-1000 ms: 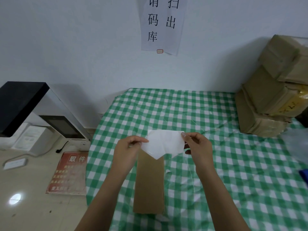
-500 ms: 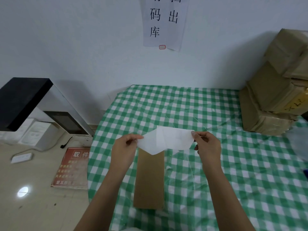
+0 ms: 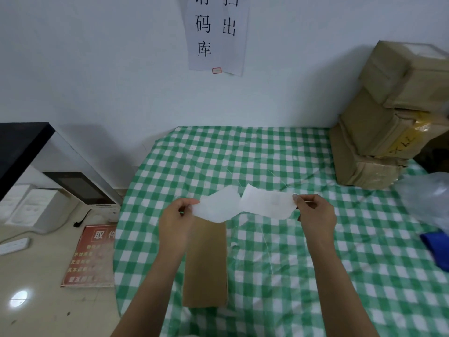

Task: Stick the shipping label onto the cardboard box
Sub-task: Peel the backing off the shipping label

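Observation:
A long, narrow cardboard box (image 3: pixel 205 263) lies flat on the green checked tablecloth (image 3: pixel 315 276), with its long side pointing away from me. Above its far end I hold two white sheets, which touch only at their inner edges. My left hand (image 3: pixel 175 220) pinches the left sheet (image 3: pixel 218 205), plain and slightly glossy like a backing paper. My right hand (image 3: pixel 315 215) pinches the right sheet, the shipping label (image 3: pixel 267 203), with faint grey print showing through it. Both sheets hang in the air, clear of the box.
Several stacked cardboard parcels (image 3: pixel 388 122) stand at the back right against the wall. A clear plastic bag (image 3: pixel 427 198) and a blue object (image 3: pixel 437 249) lie at the right edge. To the left are a lower counter with a screen device (image 3: pixel 82 190) and a red sign (image 3: pixel 90 256).
My hands have moved apart. The single folded white sheet has come apart into two sheets, one in each hand, with the right hand pulling its sheet to the right.

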Demonstrator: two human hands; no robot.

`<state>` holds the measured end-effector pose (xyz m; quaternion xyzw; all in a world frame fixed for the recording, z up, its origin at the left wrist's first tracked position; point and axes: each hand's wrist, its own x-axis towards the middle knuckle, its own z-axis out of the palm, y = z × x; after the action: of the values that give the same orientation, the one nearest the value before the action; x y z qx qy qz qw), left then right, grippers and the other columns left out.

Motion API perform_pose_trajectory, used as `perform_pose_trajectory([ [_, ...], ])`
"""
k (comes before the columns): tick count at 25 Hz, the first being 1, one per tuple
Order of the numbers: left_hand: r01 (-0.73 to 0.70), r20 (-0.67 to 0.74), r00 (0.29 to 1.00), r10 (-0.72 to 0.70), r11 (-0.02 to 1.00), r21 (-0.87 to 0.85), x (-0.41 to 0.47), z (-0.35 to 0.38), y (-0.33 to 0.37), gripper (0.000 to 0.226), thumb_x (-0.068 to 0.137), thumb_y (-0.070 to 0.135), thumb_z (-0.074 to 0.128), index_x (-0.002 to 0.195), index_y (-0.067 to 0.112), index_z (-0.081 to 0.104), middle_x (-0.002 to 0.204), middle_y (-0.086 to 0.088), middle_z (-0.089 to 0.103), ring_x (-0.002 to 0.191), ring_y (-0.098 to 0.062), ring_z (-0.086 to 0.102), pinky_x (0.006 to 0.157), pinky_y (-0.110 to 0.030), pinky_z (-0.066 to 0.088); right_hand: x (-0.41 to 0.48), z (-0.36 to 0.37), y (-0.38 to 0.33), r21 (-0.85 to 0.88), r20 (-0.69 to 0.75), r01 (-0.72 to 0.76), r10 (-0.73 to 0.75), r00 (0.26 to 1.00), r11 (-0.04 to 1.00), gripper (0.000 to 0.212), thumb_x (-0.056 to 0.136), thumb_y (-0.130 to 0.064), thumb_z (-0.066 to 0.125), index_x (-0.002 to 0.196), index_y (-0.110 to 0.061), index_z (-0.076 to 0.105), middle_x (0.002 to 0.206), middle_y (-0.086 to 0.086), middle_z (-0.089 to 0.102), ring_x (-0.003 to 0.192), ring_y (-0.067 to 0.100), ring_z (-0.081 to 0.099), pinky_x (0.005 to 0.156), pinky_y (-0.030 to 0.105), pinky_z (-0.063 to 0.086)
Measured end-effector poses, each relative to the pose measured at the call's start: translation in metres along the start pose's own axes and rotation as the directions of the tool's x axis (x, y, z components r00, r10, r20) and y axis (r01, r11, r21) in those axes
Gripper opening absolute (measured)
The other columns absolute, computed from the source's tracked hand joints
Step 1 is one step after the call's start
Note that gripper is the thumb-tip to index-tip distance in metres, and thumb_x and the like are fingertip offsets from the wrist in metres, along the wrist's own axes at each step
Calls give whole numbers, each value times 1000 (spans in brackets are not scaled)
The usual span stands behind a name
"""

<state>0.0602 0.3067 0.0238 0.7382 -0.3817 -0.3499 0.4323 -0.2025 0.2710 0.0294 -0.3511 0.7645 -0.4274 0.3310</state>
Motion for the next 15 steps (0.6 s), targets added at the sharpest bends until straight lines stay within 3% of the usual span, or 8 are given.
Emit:
perform_pose_trajectory([
  [4,16,52,998,-19,998,52,1,13,-3,24,92,9,51,98,20,71,98,10,68,95,-11,62,82,-27,49,3,-7,4,31,-54,-17,18,998,999,14,93,-26,63,94,-13,66,87,4,69,61,16,60,53,22,44],
  [8,-74,183,982,56,993,95,0,43,-10,27,92,2,50,100,14,73,98,9,67,86,-2,58,71,-10,41,0,-8,6,70,-124,-11,20,992,997,18,94,-27,61,98,-10,66,86,4,68,55,13,60,49,16,41],
  [13,-149,164,979,122,974,170,10,70,-38,30,89,0,53,97,16,76,104,6,73,85,6,60,75,-5,42,11,-24,12,107,-253,-24,50,966,994,21,94,-27,61,101,-8,66,97,9,70,78,27,69,49,13,39],
  [15,-189,168,973,159,965,181,12,74,-49,32,86,-1,54,93,21,77,99,10,73,84,6,62,76,-11,49,15,-32,16,112,-275,-28,58,960,993,20,94,-26,60,101,-8,66,96,8,69,74,25,67,49,14,39],
])
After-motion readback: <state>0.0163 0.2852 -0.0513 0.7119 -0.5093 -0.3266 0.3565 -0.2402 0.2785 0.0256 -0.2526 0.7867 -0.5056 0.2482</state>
